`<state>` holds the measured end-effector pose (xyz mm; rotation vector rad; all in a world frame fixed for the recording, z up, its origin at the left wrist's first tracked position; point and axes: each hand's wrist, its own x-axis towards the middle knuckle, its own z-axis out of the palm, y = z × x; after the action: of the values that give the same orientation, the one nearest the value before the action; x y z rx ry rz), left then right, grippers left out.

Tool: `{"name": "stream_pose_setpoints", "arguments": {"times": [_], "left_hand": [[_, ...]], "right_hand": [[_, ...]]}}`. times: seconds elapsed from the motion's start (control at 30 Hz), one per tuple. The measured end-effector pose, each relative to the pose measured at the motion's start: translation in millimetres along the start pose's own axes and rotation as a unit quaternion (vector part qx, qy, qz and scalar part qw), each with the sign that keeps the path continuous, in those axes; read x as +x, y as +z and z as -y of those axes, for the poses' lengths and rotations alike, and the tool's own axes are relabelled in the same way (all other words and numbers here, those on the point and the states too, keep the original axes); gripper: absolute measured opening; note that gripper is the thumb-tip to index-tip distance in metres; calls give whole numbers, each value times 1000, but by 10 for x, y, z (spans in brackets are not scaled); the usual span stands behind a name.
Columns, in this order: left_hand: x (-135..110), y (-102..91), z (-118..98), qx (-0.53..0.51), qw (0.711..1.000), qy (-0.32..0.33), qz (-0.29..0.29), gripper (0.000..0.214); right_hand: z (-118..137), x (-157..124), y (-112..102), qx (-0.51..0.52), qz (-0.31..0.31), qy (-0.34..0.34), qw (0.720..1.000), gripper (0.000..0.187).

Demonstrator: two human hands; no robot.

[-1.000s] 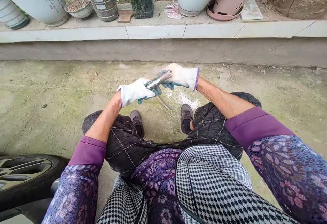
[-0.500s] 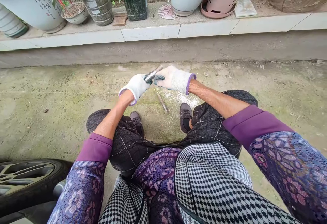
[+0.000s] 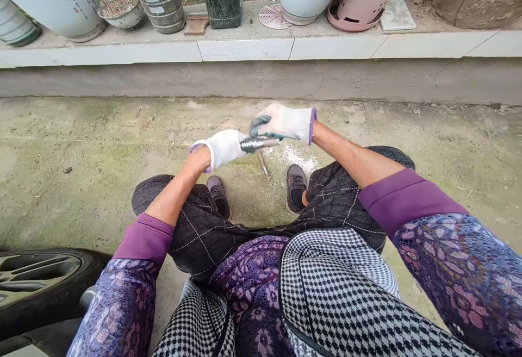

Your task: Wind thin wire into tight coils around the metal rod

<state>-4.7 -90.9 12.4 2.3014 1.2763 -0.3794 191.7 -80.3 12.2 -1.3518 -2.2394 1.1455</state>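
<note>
My left hand (image 3: 226, 148), in a white knit glove with a dark grip coating, is closed around a short stick wrapped in silvery wire or tape (image 3: 256, 144). The stick's bare brownish end points right, nearly level. My right hand (image 3: 277, 121), in a matching glove, is just above the stick with its fingers curled together close to the wrapped part. What those fingers hold, if anything, is hidden. Below both hands, another thin stick (image 3: 264, 164) lies on the ground, partly covered by the held one.
White powder or crumbs (image 3: 299, 156) are scattered on the mossy concrete near my right shoe (image 3: 296, 186). A low tiled ledge (image 3: 244, 50) runs across the front, bearing several plant pots. A vehicle wheel (image 3: 41, 286) stands at the lower left.
The wrapped stick has turned from slanting up and right to nearly level. My left hand is slightly lower, and my right hand has moved a little right, now above the stick.
</note>
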Motion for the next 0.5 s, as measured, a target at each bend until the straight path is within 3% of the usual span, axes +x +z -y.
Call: {"name": "stream_pose_setpoints", "arguments": {"times": [0.1,0.2,0.4,0.5], "left_hand": [[-155,-77,45,-213,976,23,-23,32],[-233,-113,39,-333,941,18,-56,33],[-17,-56,-37,-420,898,-40,-127,16],[50,-59,-69,-439,891,-26,-111,13]], "right_hand": [[53,-6,-44,134,-21,17,991,25],[136,-2,-34,234,-54,25,971,19],[221,13,24,207,-74,52,974,26],[229,-31,-8,163,-99,66,979,32]]}}
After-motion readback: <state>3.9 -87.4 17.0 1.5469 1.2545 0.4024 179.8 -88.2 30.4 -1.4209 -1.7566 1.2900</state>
